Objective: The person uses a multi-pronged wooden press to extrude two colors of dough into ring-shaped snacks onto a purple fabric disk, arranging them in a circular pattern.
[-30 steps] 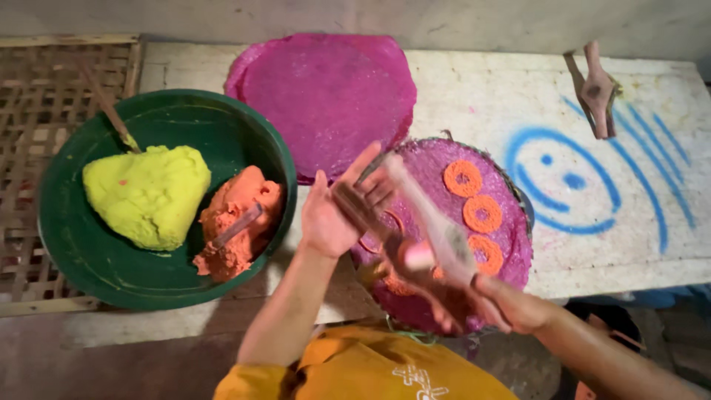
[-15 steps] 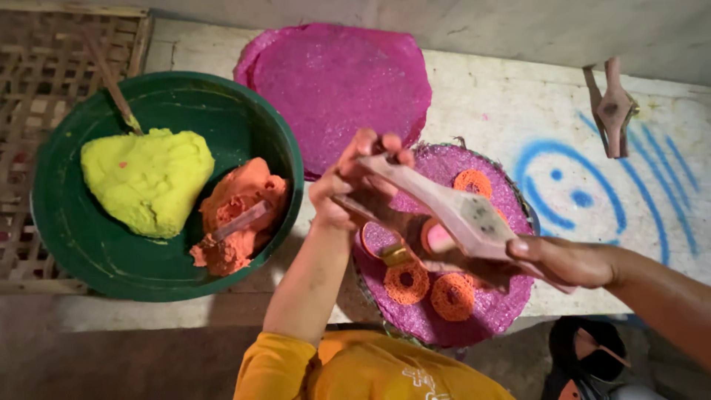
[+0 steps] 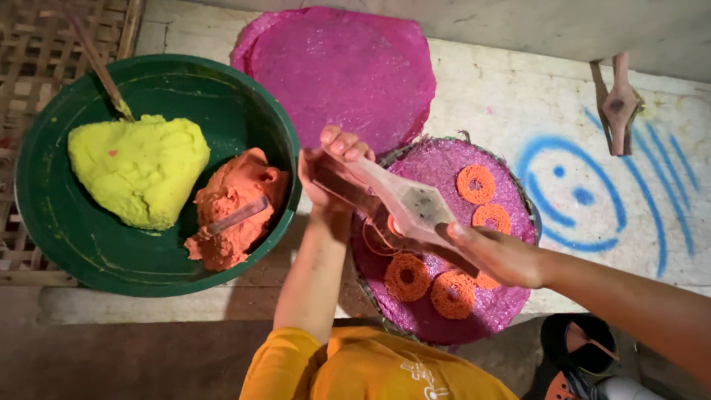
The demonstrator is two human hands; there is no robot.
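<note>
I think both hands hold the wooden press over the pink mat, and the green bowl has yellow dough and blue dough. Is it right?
Not quite. The head view shows the green bowl holding yellow dough and orange dough, not blue. The rest stands: the left hand and right hand hold the wooden press over the pink mat.

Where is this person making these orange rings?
Probably a home or small snack-making spot: a green basin of yellow dough and orange dough, pink mats and a wooden press.
</note>
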